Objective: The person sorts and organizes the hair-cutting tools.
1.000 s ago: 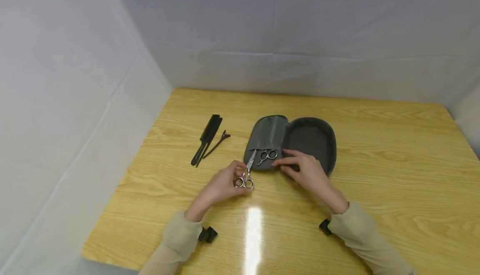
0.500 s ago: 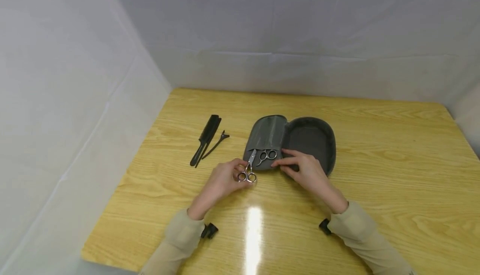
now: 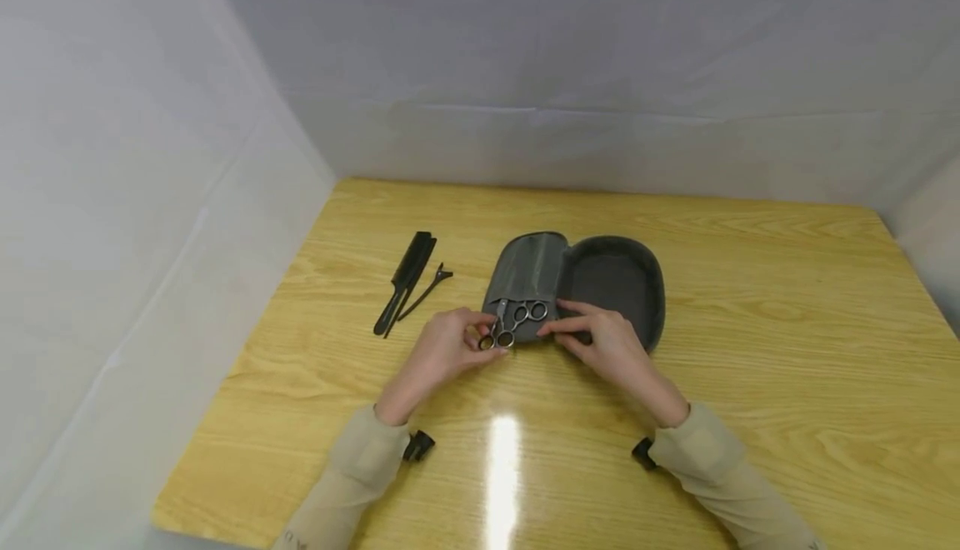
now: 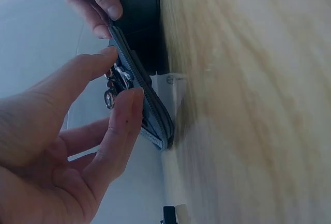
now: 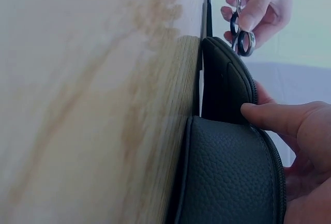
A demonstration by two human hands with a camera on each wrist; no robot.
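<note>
An open grey zip case [image 3: 615, 279] lies on the wooden table [image 3: 750, 300]. Its left half [image 3: 528, 271] has pockets, and one pair of silver scissors [image 3: 529, 312] sits in it with the rings showing. My left hand [image 3: 480, 335] pinches a second pair of scissors [image 3: 497, 338] by the rings. Their blades point into the pocket half at its near edge. The left wrist view shows those fingers [image 4: 124, 115] round the rings [image 4: 110, 98] beside the zip rim [image 4: 152, 118]. My right hand [image 3: 558, 321] rests with straight fingers [image 5: 279, 118] on the case's near rim [image 5: 232, 172].
A black comb [image 3: 406, 279] and a black hair clip [image 3: 427, 289] lie left of the case. White sheeting walls the table at the left and back. Bare wood stretches to the right of the case and along the near side.
My left hand has carried the scissors forward from the table to the case's near edge, sliding the blades toward the pocket half. The right hand has stayed on the case.
</note>
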